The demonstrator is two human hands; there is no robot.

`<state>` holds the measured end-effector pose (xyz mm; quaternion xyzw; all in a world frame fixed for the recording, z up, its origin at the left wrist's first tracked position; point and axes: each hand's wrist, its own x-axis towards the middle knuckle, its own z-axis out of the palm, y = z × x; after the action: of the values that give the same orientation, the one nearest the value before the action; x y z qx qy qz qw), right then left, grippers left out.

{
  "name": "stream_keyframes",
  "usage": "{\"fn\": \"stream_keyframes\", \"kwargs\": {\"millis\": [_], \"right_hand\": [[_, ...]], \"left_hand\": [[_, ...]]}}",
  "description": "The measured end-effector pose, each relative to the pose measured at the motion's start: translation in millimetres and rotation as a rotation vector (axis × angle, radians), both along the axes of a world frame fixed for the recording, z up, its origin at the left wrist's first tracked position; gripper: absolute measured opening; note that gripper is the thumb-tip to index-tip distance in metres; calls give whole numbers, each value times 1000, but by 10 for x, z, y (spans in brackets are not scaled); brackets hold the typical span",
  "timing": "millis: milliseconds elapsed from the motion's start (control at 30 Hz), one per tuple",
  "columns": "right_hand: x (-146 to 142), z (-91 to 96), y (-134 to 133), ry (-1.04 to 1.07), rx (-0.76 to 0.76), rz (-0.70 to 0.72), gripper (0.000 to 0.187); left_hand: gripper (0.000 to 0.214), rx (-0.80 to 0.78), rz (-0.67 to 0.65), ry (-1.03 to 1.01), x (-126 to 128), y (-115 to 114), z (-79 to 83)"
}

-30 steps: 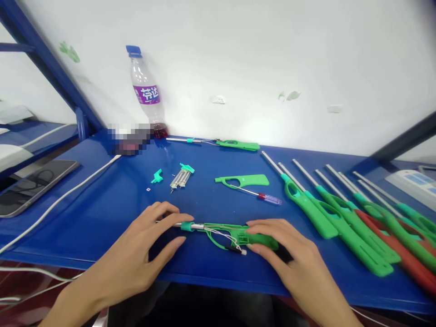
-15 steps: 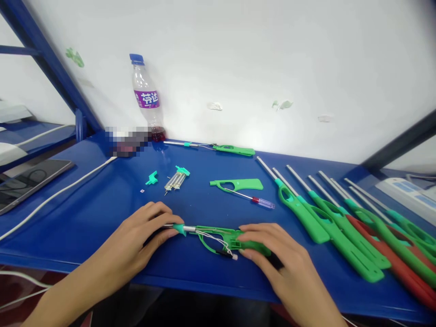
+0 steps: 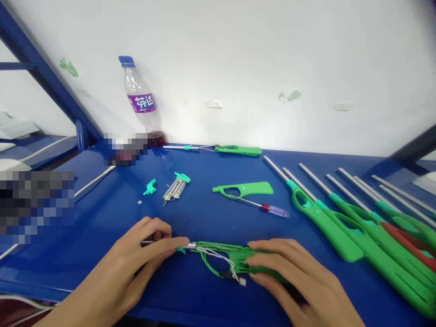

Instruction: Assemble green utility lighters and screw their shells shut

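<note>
While the left grip (image 3: 150, 254) pinches shut on the collar (image 3: 181, 249) and rod (image 3: 192, 245), the right grip (image 3: 299, 272) closes round the handle end of the lighter (image 3: 242, 261), which lies on the desk (image 3: 204, 215), stretched between the two! Its inner side faces up, ribs on show just left of the right fingertips. Out of the rod come white wires (image 3: 225, 255), sweeping between the grips down to a white plug (image 3: 242, 282), just left of the right thumb, with a black piece (image 3: 225, 275) beside it.

Beyond the right grip now, a loose green shell (image 3: 254, 188) lies flat, and a screwdriver (image 3: 275, 210) rests close by, its shaft reaching into the loop, handle pointing right. Past the left grip, there's a cluster of tubes (image 3: 176, 188) topped by a teal cap (image 3: 183, 177); left of that, a teal clip (image 3: 150, 186), a tiny chip (image 3: 139, 202) near it.

Farthest from both grips, an opened second lighter (image 3: 238, 150) lies along the foot of the wall (image 3: 238, 59), and to its left stands a bottle (image 3: 141, 102), dark red drink at the bottom. Off right of the right grip, a row of finished-looking lighters (image 3: 327, 227), green with some red, rods angled towards the wall. Beyond the left grip, far left, runs a white cable (image 3: 95, 181), partly under blurred patches.
</note>
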<state>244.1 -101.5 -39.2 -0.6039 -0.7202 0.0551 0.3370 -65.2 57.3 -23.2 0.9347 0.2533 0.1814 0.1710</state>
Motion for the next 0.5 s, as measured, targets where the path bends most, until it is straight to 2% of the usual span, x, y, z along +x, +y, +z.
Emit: {"fn": "stream_keyframes", "kwargs": {"millis": [133,333,500], "right_hand": [[21,-4,2,-58,-2,11,21],[-15,32,3,-15,-18,3,20],[-86,92,21,8,16,-28,18]], "left_hand": [[44,19,-5,-31,-37,-7,-15],[37,-15,10,-83,-27,2,-29],[39,68,8,-48,38,3,9]]}}
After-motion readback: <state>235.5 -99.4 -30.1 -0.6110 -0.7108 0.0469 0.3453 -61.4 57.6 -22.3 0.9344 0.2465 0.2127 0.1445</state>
